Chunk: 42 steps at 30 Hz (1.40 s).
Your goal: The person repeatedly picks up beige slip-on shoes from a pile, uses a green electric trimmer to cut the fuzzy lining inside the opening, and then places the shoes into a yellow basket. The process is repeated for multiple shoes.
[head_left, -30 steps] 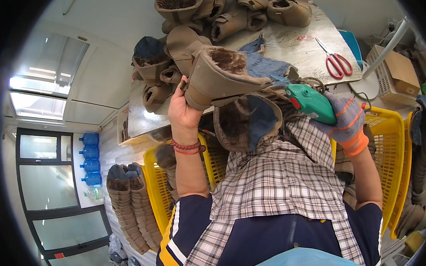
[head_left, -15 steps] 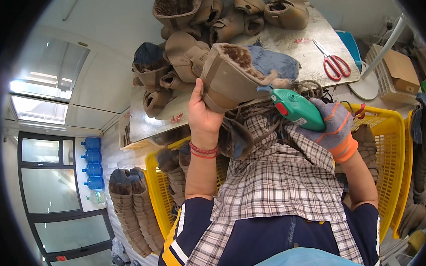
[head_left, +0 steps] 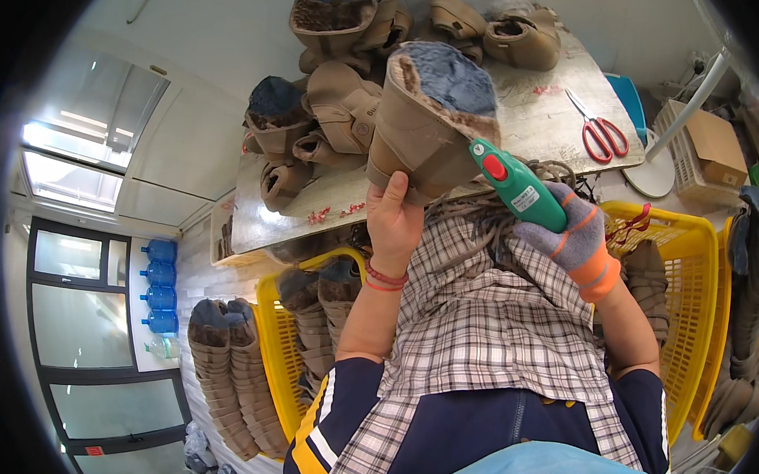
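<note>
Bare, my left hand (head_left: 394,227) grips a tan boot upper (head_left: 413,137) by its lower edge, thumb on the near side. Brown fur and a blue fuzzy lining (head_left: 454,78) show at its opening, tilted up and to the right. In a grey and orange work glove, my right hand (head_left: 572,241) is closed round a green handheld power trimmer (head_left: 525,195) with a red button. The trimmer's tip is at the upper's right edge; whether it touches cannot be made out. Other tan uppers (head_left: 343,108) lie just left of the held one.
Red-handled scissors (head_left: 604,138) lie on the worn tabletop (head_left: 529,99), with more uppers at its back. Yellow baskets (head_left: 277,351) stand left and right of me, holding stacked uppers. Further left, stacked uppers (head_left: 221,366) lean near blue water bottles (head_left: 163,277). A white pole (head_left: 690,102) rises at right.
My left hand has turned the upper more upright, its blue lining now facing up. The trimmer has swung to point up and left, and my right hand has shifted slightly left and down.
</note>
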{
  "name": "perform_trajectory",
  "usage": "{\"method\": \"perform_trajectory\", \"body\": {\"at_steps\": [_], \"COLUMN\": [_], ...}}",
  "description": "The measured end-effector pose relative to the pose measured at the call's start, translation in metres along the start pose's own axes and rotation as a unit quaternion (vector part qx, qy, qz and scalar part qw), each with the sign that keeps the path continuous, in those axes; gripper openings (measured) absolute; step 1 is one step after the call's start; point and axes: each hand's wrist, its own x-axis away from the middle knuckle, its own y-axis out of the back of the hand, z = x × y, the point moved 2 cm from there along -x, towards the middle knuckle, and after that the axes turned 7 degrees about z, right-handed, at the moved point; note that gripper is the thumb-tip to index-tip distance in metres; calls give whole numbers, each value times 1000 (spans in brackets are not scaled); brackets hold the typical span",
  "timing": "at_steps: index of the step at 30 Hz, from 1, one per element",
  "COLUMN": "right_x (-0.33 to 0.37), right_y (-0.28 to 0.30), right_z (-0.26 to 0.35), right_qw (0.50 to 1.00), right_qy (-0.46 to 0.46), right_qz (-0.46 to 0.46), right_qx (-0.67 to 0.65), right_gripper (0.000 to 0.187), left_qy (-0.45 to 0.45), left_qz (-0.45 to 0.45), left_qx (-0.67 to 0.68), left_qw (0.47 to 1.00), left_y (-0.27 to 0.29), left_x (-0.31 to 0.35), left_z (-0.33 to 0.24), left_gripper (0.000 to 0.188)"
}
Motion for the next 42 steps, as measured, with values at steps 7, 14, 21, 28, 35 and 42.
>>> {"method": "perform_trajectory", "body": {"at_steps": [7,14,21,28,35,42], "right_x": [-5,-6,-7,-15,12,66], "right_y": [-1,0,9,28,42,29], "right_z": [-1,-9,-4,-1,-34,-60], "right_qw": [999,995,989,982,988,978], "right_qy": [-31,-85,-103,-131,-76,-182], "right_qz": [-18,-33,-65,-85,-128,-88], "right_qx": [-24,-43,-84,-108,-50,-59], "right_gripper": [56,54,46,39,31,37], "left_qy": [-7,-97,-117,-106,68,70], "left_qz": [-10,121,237,288,-185,-181], "left_qx": [-335,-623,-700,-711,-8,137], "left_qw": [942,767,664,632,980,971], "left_y": [19,13,-1,3,53,79], "left_x": [20,17,25,37,52,46], "left_z": [14,19,31,37,0,-11], "left_gripper": [25,18,31,43,39,36]}}
